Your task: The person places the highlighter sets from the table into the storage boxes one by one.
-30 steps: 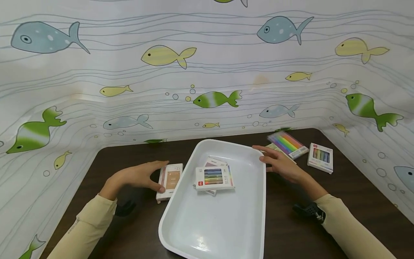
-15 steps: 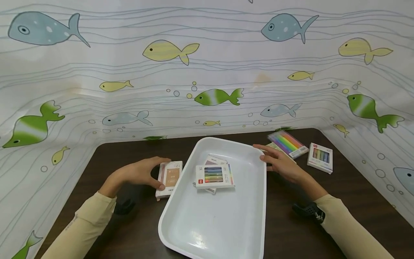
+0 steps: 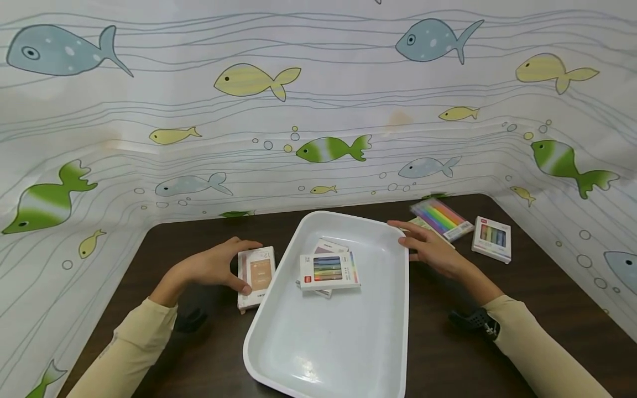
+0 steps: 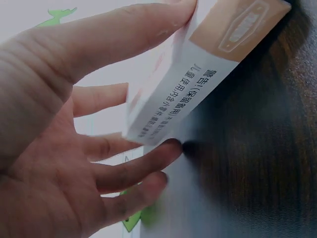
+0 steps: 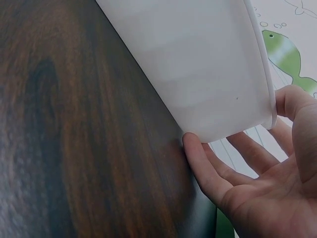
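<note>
My left hand (image 3: 214,268) holds a white flat box with a brown panel (image 3: 261,273) just left of the white tray (image 3: 328,342). In the left wrist view the thumb lies on one side of this box (image 4: 173,99), two fingers meet its other side, and the lower fingers are apart from it. At the tray's far right corner, my right hand (image 3: 438,251) has its thumb at the rim and its fingers round the outside, as the right wrist view shows against the tray wall (image 5: 198,64). Inside the tray, a white box of coloured sticks (image 3: 329,271) lies across another white box (image 3: 328,246).
Right of the tray lie a clear-covered rainbow-striped pack (image 3: 443,218), partly over a pale flat item, and another white windowed box (image 3: 491,239). The dark wooden table (image 3: 438,354) is bordered by a fish-print sheet (image 3: 348,188) at the back and sides.
The box with the brown panel has shifted slightly left, away from the tray, with my left hand on it. My right hand and the tray stay in place.
</note>
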Available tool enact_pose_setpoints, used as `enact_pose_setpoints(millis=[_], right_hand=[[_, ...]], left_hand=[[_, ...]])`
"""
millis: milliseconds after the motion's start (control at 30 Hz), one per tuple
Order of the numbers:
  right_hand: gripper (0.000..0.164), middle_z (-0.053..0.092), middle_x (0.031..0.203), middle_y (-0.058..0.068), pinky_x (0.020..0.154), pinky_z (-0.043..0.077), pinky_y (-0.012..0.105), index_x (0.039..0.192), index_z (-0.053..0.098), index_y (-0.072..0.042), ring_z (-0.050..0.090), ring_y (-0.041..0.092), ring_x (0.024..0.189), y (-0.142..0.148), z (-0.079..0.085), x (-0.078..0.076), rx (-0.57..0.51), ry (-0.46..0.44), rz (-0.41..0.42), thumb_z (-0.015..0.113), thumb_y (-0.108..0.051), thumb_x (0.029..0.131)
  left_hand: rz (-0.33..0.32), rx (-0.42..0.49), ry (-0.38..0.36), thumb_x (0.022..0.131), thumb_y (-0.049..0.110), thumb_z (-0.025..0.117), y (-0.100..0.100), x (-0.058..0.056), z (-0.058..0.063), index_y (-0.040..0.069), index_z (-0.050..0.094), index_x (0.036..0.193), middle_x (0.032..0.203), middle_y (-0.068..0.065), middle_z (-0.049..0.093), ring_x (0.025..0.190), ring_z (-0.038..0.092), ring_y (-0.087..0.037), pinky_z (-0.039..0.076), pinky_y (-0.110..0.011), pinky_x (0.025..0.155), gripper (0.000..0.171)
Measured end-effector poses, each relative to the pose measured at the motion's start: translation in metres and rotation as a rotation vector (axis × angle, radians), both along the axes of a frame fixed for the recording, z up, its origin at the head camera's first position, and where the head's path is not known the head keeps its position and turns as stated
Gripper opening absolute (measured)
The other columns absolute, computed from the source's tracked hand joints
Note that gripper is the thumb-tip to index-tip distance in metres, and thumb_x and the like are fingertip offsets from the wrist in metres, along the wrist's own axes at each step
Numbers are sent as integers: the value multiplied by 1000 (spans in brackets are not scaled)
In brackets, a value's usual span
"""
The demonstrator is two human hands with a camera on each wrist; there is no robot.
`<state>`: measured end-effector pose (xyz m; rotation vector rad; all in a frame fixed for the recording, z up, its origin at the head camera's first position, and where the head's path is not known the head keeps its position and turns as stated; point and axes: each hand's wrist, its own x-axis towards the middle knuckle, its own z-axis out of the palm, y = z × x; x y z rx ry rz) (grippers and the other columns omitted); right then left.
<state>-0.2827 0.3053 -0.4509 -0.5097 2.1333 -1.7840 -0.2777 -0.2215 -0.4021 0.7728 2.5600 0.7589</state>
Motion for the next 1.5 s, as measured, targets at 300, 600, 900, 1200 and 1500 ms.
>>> enact_pose_setpoints(millis=[300,600,900,1200,1500], right_hand=[[53,33,160,13,98,49,51,158,39,-19,46,40,135,2,0,1,0,-15,-19,54,-26,108],[53,35,159,13,97,50,50,158,39,-19,48,39,134,2,-1,1,-2,-19,-18,54,-25,108],[53,34,160,14,98,49,51,159,38,-18,45,40,136,1,0,0,7,-15,0,52,-24,108],[54,37,158,14,96,51,49,159,38,-18,51,34,132,-1,-1,0,-6,-13,4,54,-25,108],[52,36,159,11,99,48,52,158,41,-21,47,37,135,0,-1,0,8,-12,-13,54,-26,108]], left_hand=[[42,50,-82,71,29,95,0,-2,2,14,46,151,122,-13,44,107,49,-32,51,-47,85,95],[71,227,-194,78,15,89,-8,-4,-3,22,51,148,133,-14,43,125,44,-44,50,-50,91,80],[82,401,-316,83,7,84,-13,-8,-5,19,54,147,140,-16,43,123,45,-46,55,-48,86,72],[70,395,-297,83,9,84,-16,-8,-4,18,55,147,141,-16,44,122,46,-44,54,-48,87,71],[62,472,-349,85,2,80,-15,-11,-6,13,52,148,138,-20,45,116,55,-42,57,-49,83,70]])
